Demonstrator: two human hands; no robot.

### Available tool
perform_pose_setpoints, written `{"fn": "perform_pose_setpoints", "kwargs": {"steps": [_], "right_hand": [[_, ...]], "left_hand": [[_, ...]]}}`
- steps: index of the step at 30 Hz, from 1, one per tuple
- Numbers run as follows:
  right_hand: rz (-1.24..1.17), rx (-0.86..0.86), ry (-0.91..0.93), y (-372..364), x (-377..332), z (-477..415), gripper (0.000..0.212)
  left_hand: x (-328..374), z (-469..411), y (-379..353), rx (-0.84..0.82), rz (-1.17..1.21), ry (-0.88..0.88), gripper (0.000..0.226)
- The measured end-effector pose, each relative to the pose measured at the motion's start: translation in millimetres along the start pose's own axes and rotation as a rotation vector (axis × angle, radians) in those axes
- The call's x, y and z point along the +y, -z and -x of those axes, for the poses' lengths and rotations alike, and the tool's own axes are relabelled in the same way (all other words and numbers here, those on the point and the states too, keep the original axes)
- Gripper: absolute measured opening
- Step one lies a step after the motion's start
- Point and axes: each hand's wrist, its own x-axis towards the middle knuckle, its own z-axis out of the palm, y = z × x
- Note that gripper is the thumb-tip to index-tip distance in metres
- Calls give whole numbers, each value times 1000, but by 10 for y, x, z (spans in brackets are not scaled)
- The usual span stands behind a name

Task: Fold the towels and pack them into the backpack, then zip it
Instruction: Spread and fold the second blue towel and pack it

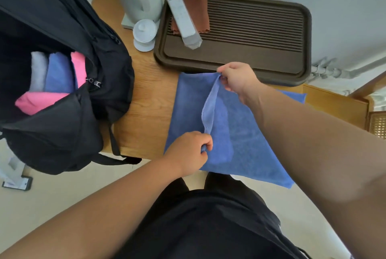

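Blue towel (246, 137) lies flat on the wooden counter (146, 112), with its near corner hanging off the front edge. One long edge is lifted into a ridge running between the hands. Right hand (238, 80) pinches the far end, just beside the tray (250, 53). Left hand (188, 152) pinches the near end, fingers curled round the cloth. The two-point grip keeps the edge straight, so this looks like a lengthwise fold in progress. Backpack (62, 133) stands open at left, apart from the towel. Grey, blue and pink folded towels (59, 72) sit upright inside, probably leaving a slot for this one. Zip not yet closed.
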Motion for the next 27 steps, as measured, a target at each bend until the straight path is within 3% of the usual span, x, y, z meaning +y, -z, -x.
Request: {"fn": "perform_pose_setpoints", "kwargs": {"steps": [5, 10, 14, 18, 22, 27], "right_hand": [[185, -178, -82, 93, 376, 111, 37], [386, -215, 20, 16, 460, 82, 49], [867, -313, 90, -85, 459, 44, 57], [1171, -213, 155, -163, 441, 46, 45], [986, -122, 255, -68, 386, 63, 22], [412, -73, 301, 276, 402, 196, 26]], "left_hand": [[-82, -172, -328, -82, -79, 111, 23], [-164, -176, -470, -53, -85, 171, 26], [-127, -124, -525, -27, -37, 199, 32], [-49, -61, -539, 0, 7, 220, 32], [83, -14, -491, 67, 42, 227, 22], [390, 31, -404, 100, 98, 227, 12]]}}
